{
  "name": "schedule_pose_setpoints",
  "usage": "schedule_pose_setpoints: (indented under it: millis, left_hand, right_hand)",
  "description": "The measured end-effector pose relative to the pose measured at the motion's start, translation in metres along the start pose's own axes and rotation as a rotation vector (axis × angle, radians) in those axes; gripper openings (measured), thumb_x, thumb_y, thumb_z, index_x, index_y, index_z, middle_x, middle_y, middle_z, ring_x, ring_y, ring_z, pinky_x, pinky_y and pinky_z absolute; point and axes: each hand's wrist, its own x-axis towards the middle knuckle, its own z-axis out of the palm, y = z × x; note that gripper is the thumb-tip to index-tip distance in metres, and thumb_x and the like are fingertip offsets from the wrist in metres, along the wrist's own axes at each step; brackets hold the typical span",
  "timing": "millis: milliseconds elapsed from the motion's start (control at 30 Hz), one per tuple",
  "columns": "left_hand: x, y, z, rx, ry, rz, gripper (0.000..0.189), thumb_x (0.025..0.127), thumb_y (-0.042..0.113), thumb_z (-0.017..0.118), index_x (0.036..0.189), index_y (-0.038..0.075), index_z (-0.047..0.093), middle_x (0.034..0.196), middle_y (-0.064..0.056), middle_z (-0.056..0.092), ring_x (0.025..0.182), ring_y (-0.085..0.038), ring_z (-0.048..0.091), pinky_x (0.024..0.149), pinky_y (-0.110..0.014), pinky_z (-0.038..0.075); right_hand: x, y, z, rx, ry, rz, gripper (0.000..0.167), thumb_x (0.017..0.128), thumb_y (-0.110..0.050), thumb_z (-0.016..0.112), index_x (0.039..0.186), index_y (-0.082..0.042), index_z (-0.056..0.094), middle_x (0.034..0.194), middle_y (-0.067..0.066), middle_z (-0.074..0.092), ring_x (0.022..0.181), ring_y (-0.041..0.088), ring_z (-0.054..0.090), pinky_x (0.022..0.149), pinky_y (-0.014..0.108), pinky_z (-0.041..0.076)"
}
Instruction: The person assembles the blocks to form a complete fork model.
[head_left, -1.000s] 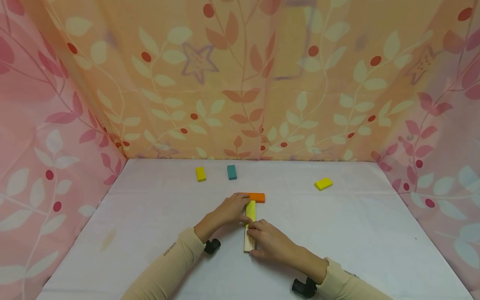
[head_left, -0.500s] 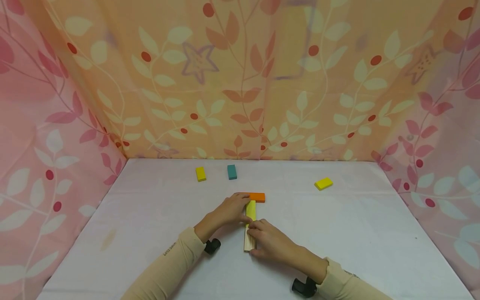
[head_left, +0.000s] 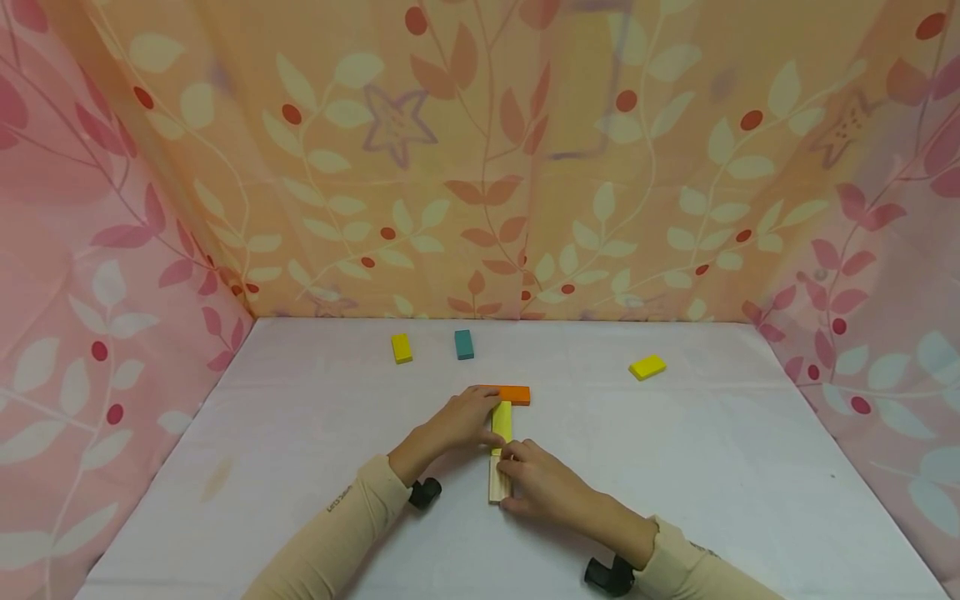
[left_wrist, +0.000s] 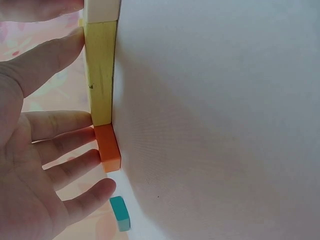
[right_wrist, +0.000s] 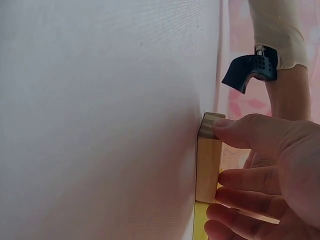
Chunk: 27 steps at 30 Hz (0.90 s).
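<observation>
Three blocks meet in a T on the white table: an orange block point(head_left: 516, 395) lies crosswise at the far end, then a yellow block point(head_left: 502, 423) lengthwise, then a plain wooden block point(head_left: 497, 485) closest to the body. My left hand point(head_left: 463, 417) touches the row from its left, thumb at the yellow block's near end and fairly straight fingers reaching the orange block point(left_wrist: 108, 150). On the other side, my right hand point(head_left: 551, 483) holds the plain wooden block point(right_wrist: 207, 170), its thumb against the near end face and its fingertips along the top, reaching the yellow block point(right_wrist: 200, 220).
Farther back lie a yellow block point(head_left: 402, 348), a teal block point(head_left: 464, 344) and another yellow block point(head_left: 647, 367) to the right. Patterned cloth point(head_left: 480, 167) walls off the table point(head_left: 750, 467) at the back and sides. Black wrist cameras hang under both sleeves.
The right fingertips have shifted very slightly right on the plain wooden block, showing a little more of its far end. The left hand and the other blocks stay put.
</observation>
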Motion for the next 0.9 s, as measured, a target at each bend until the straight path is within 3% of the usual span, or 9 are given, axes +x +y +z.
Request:
schedule_pose_setpoints:
  millis: [300, 900]
  left_hand:
    - [-0.0008, 0.0014, -0.0028, -0.019, -0.003, -0.008, 0.076, 0.08, 0.045, 0.078, 0.14, 0.008, 0.052, 0.149, -0.008, 0.047, 0.14, -0.028, 0.039, 0.111, -0.053, 0.038]
    - [-0.0007, 0.0021, -0.0011, 0.012, -0.013, -0.001, 0.074, 0.081, 0.045, 0.076, 0.14, 0.009, 0.051, 0.151, -0.008, 0.045, 0.141, -0.027, 0.038, 0.112, -0.052, 0.038]
  right_hand:
    - [-0.0004, 0.0005, -0.0007, -0.015, 0.015, -0.001, 0.036, 0.077, -0.027, 0.082, 0.104, -0.005, 0.071, 0.107, 0.001, 0.061, 0.09, 0.011, 0.05, 0.072, 0.017, 0.047]
    - [-0.0019, 0.0032, 0.001, 0.041, 0.004, 0.006, 0.042, 0.078, -0.03, 0.082, 0.11, -0.004, 0.071, 0.111, 0.002, 0.061, 0.097, 0.012, 0.055, 0.08, 0.019, 0.052]
